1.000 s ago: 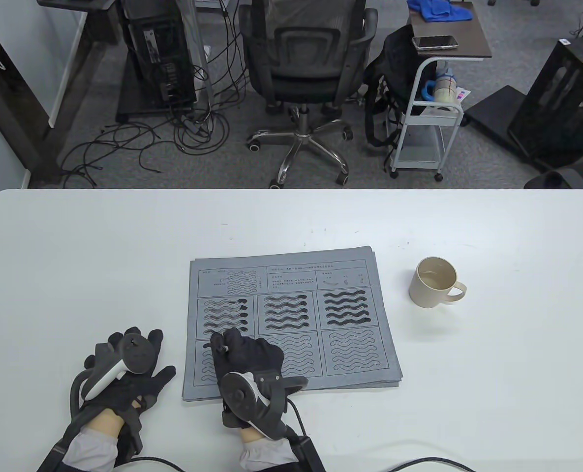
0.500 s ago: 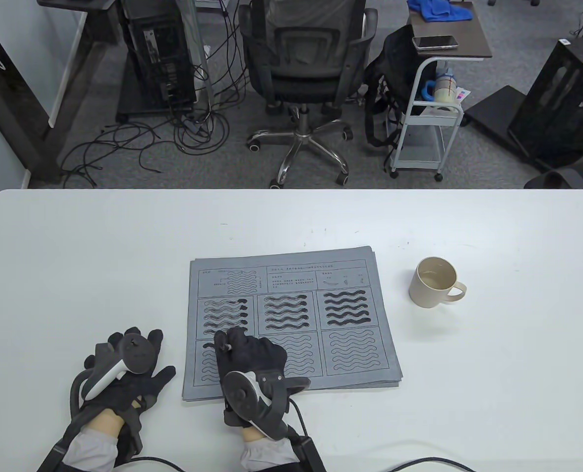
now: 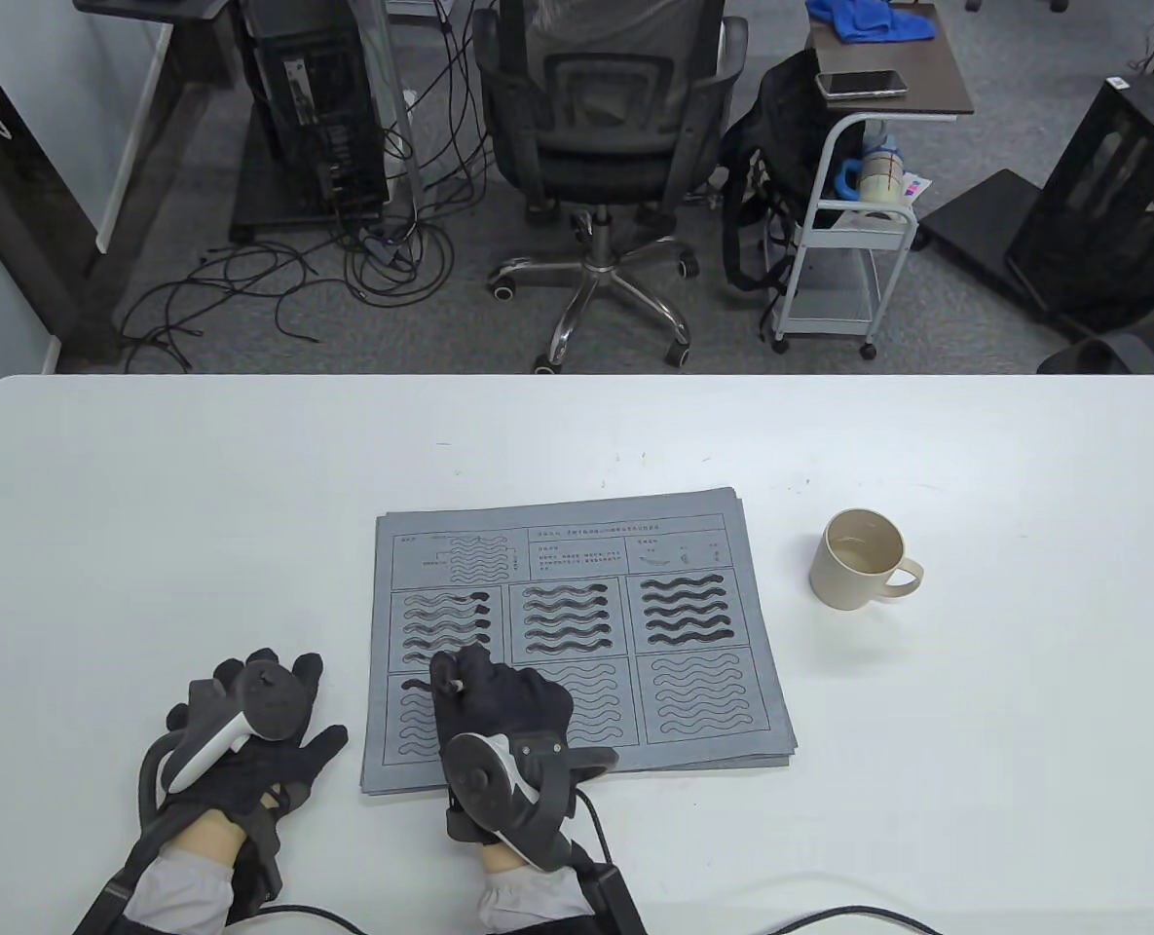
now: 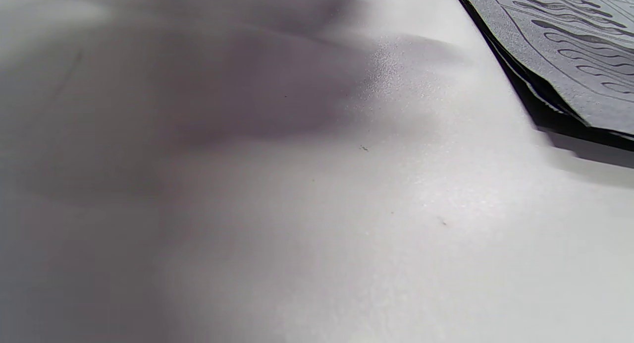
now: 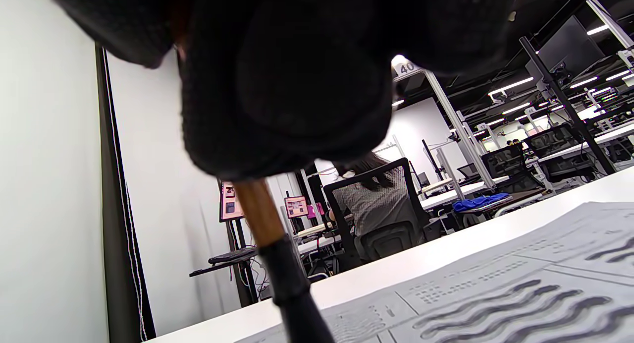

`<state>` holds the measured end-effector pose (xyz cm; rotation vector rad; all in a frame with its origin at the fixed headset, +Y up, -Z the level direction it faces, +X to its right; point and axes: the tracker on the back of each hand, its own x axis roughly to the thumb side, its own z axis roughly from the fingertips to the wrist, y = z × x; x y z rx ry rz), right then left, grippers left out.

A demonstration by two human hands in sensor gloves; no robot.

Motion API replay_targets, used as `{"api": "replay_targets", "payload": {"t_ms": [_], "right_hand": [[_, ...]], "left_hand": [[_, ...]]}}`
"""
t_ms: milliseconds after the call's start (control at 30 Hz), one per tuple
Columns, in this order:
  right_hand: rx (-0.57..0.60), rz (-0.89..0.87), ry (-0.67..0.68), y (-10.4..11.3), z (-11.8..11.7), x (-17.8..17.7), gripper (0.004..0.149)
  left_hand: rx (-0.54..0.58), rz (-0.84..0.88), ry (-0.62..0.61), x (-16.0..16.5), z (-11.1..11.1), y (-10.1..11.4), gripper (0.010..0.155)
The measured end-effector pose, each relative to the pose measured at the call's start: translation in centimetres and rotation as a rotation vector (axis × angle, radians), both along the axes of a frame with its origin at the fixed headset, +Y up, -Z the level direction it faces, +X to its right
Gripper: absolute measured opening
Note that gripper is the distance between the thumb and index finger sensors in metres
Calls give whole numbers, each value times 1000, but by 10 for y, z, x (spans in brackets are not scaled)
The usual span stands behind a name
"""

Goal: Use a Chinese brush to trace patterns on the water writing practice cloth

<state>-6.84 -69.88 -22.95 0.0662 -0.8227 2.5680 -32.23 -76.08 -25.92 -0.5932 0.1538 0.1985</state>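
Note:
The grey practice cloth (image 3: 577, 633) lies mid-table with six boxes of wave patterns; the top three are darkened, and the bottom left box has a dark stroke at its top left. My right hand (image 3: 494, 701) grips the brush (image 3: 452, 684) over that bottom left box. In the right wrist view the brown shaft with its black lower part (image 5: 277, 263) hangs from my gloved fingers (image 5: 282, 85) toward the cloth (image 5: 520, 288). My left hand (image 3: 255, 730) rests flat on the table left of the cloth, holding nothing. The left wrist view shows the cloth's edge (image 4: 559, 50).
A beige mug (image 3: 861, 560) stands on the white table (image 3: 148, 545) to the right of the cloth. An office chair (image 3: 606, 127), cables and a small cart (image 3: 849, 195) stand beyond the far table edge.
My right hand has slid a little to the right with the brush along the top of the bottom left box. My left hand has not moved.

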Motion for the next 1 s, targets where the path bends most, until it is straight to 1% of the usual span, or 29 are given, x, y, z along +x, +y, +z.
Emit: {"api": "replay_targets", "payload": {"t_ms": [867,1000], "right_hand": [[7,7,-42,2,1,3,38],[42,-14,-29,8,6,4,38]], "left_hand": [[-6,1,1,0,0,0,78],[-4,4,2,0,0,0,78]]}}
